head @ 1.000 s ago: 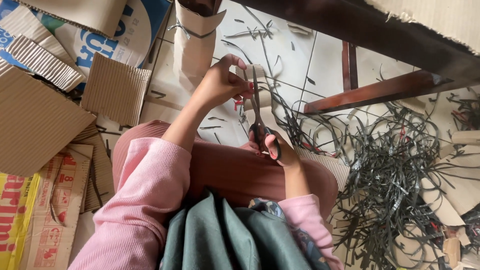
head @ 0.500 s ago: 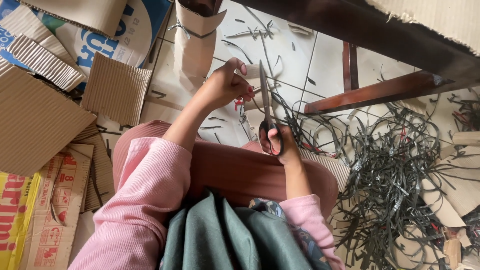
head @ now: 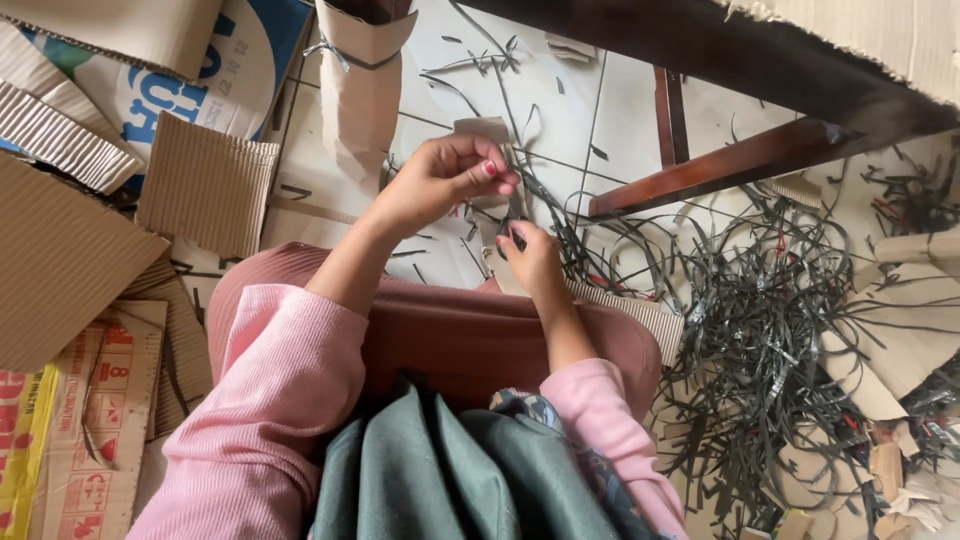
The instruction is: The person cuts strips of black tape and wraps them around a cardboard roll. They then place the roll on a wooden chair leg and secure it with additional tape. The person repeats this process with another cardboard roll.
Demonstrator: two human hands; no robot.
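- Several cardboard sheets [head: 70, 260] are being crowded against the left edge, overlapping each other.
- A grey strip [head: 515, 195] is being pinched by the left hand [head: 445, 180], fingers closed narrowly, above the tiled floor [head: 560, 110].
- Its lower end is being gripped by the right hand [head: 530, 260], just beside.
- Open room rightward is being taken up by tangled strips [head: 770, 320] under a wooden rail [head: 730, 165].

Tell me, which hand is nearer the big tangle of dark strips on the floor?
Right. The right hand is just beside the tangle of dark strips; the left hand is farther away, on the right hand's far side.
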